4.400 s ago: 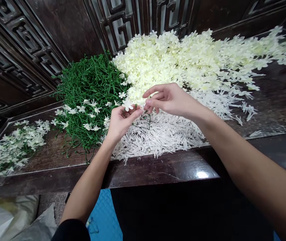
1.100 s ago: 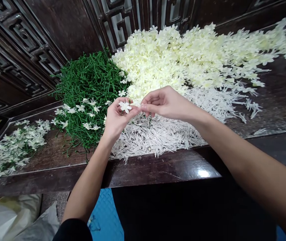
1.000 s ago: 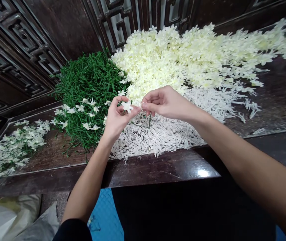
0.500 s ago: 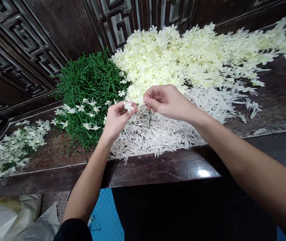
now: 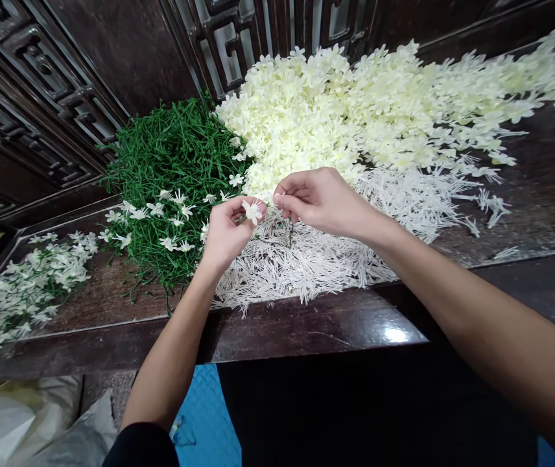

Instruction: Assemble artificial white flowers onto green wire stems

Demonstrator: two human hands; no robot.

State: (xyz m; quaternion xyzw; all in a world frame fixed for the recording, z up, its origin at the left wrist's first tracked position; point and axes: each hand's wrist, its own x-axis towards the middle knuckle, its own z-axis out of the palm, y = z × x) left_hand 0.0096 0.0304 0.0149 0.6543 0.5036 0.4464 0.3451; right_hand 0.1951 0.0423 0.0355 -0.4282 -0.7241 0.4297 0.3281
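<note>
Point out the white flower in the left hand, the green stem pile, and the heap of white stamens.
white flower (image 5: 251,209), head view, on its petals.
green stem pile (image 5: 175,155), head view, middle of the pile.
heap of white stamens (image 5: 316,259), head view, centre of the heap.

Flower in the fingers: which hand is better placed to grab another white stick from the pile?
Right hand, probably. It hovers right over the white sticks, while the left hand is pinching the flower.

The cream blossom heap (image 5: 379,110) runs off the right edge; the finished sprigs (image 5: 19,292) run off the left. What the right hand (image 5: 323,201) pinches is too small to tell. The green stem (image 5: 277,235) is partly hidden behind both hands.
</note>
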